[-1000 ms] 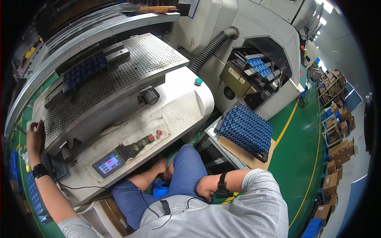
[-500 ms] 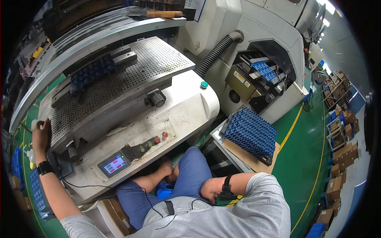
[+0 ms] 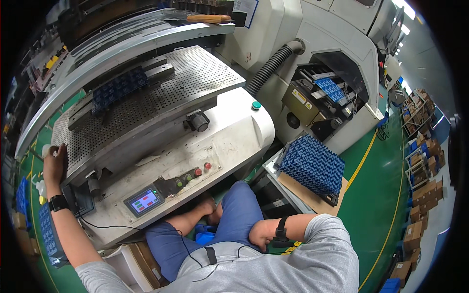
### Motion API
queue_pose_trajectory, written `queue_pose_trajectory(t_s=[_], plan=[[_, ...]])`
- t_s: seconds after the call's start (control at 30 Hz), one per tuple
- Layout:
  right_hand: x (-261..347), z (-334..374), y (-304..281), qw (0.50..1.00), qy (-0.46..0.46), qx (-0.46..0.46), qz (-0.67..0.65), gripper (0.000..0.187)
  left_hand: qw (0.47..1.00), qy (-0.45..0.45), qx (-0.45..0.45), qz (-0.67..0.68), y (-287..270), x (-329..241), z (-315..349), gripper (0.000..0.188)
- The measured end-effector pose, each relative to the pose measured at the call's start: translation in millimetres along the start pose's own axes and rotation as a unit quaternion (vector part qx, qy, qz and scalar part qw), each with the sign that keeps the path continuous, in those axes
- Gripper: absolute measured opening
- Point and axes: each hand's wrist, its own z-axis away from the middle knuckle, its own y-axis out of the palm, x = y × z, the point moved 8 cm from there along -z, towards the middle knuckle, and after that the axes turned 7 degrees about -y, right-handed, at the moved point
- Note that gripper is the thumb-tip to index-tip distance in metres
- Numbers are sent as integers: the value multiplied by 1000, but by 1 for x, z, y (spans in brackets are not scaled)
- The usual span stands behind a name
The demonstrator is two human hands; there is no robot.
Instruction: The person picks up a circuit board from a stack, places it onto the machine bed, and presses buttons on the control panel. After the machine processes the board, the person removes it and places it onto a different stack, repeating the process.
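Observation:
My left hand is at the left end of the perforated metal plate, its fingers curled beside the plate's corner. Something whitish shows behind the fingers, too hidden to name. On the plate, a dark blue panel with a grid of parts sits between metal rails. My right hand rests on my right thigh with the fingers curled in, and nothing shows in it. To the right of my knees, a rack of many upright blue panels stands on a brown board.
The white machine front carries a touch screen, red push buttons and a green button. Another blue panel lies in the machine opening at right. A black ribbed hose curves between machines. Boxes line the far right.
The whole view has shifted slightly, so the machine appears a little further right. Both hands keep about the same places and poses.

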Motion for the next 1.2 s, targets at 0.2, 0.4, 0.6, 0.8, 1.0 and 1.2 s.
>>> queue_pose_trajectory(t_s=[0.2,0.4,0.6,0.8,1.0,1.2], plan=[[2,1,-1,1000,-2,1,11,50,1000,-15,5,-9,-3,-2,3,61],[-1,1,1,1000,10,-1,0,52,1000,-19,4,-7,-5,-5,4,62],[-1,2,0,1000,10,-4,14,54,1000,-20,-6,3,-10,-11,8,61],[0,4,1,1000,12,1,9,54,1000,-26,-2,5,-13,-14,11,60],[-2,2,2,1000,5,-21,-4,45,1000,-26,-14,2,-15,-15,13,60],[1,3,-1,1000,8,-25,4,46,1000,-22,-14,8,-14,-14,12,60]])
